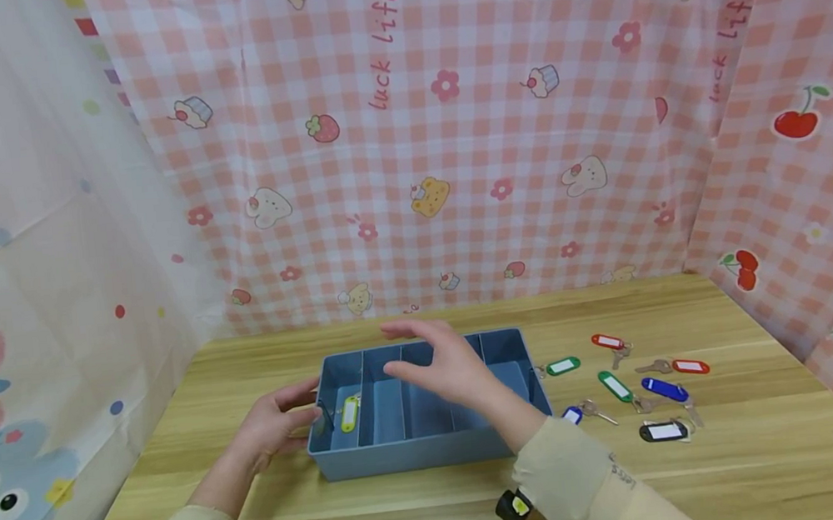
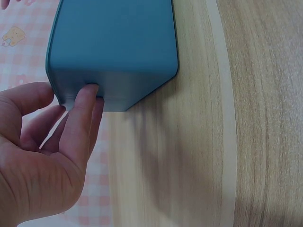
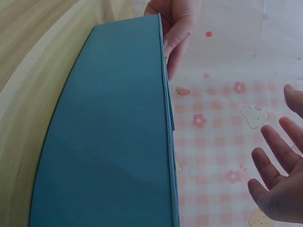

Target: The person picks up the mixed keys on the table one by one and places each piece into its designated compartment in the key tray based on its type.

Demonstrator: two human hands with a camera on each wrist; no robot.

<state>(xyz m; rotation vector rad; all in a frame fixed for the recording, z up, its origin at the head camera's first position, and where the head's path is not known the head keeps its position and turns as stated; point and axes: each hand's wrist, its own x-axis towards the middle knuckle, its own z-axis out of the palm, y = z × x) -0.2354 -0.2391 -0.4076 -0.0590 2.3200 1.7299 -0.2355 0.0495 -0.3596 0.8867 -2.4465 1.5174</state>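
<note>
Touching the end of a blue box point(image 1: 405, 457) with relaxed left hand point(image 1: 277, 424). Hovering above it with released right hand point(image 1: 451, 364). Contains a yellow key tag point(image 1: 349, 415), leftmost compartment point(image 1: 341, 373).

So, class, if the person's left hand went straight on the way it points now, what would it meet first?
The left hand would meet the left end of the blue divided tray first; its fingers appear to touch that outer wall, though how firmly is unclear.

A wood-grained table point(image 1: 380, 510) bears a blue divided box point(image 1: 420, 455) and scattered tagged keys point(image 1: 665, 389)
</note>
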